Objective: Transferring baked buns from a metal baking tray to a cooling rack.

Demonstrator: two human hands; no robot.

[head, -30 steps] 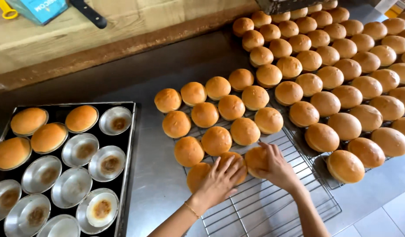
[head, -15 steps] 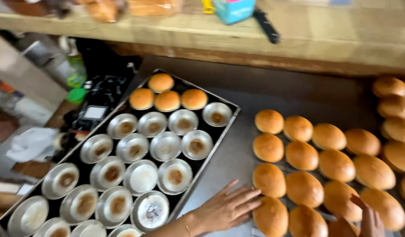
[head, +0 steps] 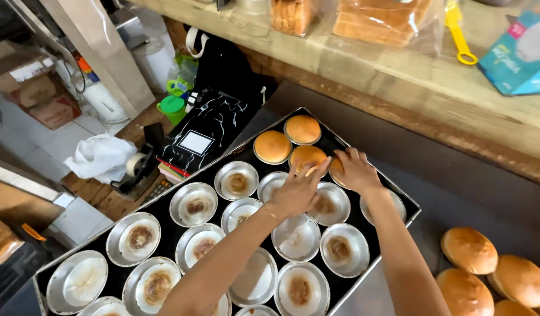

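Your left hand [head: 298, 190] has its fingers curled onto a bun [head: 308, 157] at the black tray's [head: 164, 225] far end; your right hand [head: 354, 171] seems to pinch another bun [head: 336, 165], mostly hidden.

Both bare forearms reach forward from the bottom edge, nearly parallel, the left hand [head: 298, 188] palm-down with fingers curled and fingertips pointing ahead, the right hand [head: 354, 171] just beside it, likewise cupped downward.
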